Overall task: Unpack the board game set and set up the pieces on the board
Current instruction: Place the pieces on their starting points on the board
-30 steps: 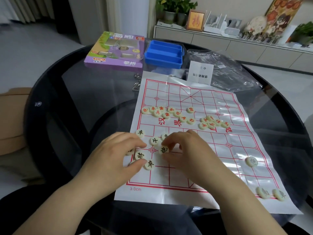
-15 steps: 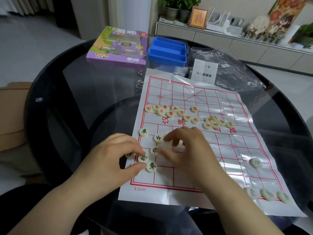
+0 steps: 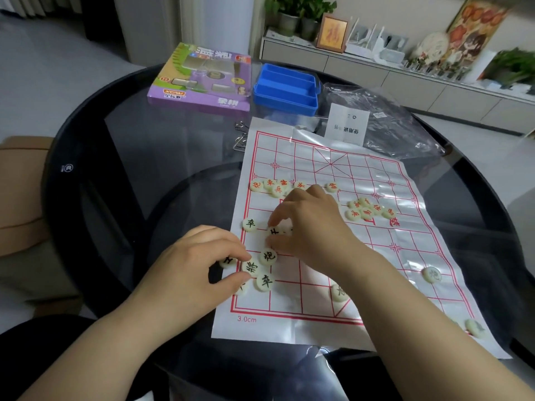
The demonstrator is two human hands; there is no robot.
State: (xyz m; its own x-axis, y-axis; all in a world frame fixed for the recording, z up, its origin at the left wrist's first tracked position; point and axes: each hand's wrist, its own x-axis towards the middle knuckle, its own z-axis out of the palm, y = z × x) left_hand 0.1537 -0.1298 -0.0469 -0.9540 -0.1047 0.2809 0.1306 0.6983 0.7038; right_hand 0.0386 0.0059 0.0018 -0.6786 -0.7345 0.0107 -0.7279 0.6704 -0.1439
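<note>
Sitting at a round table [image 3: 86,146] of dark glass with a black rim, in a room with a pale floor and a long low sideboard [image 3: 405,82] along the far wall bearing potted plants [image 3: 298,13] and a framed picture [image 3: 332,32]. Working over the board [image 3: 362,180], a white sheet with a red grid lying flat on the glass right of centre, its long axis running away from the body, near short edge toward the chest, far short edge pointing at the sideboard. Facing, past that far edge, a clear plastic bag [image 3: 390,128], then the purple box [image 3: 199,79] and the blue tray [image 3: 285,89] just right of it, with a white leaflet [image 3: 346,124] lying over the sheet's far edge. Reaching both hands onto the near left part of the grid. Pinching a black-lettered piece [image 3: 250,267] between forefinger and thumb of the left hand [image 3: 199,264], beside the sheet's left edge, other black-lettered pieces [image 3: 265,282] touching it. Pinching a second black-lettered piece [image 3: 275,232] just beyond with the curled right hand [image 3: 312,227]. Facing red-lettered pieces [image 3: 367,211] in two loose clusters across the board's middle, and lone pale pieces [image 3: 432,274] well apart toward the near right.
</note>
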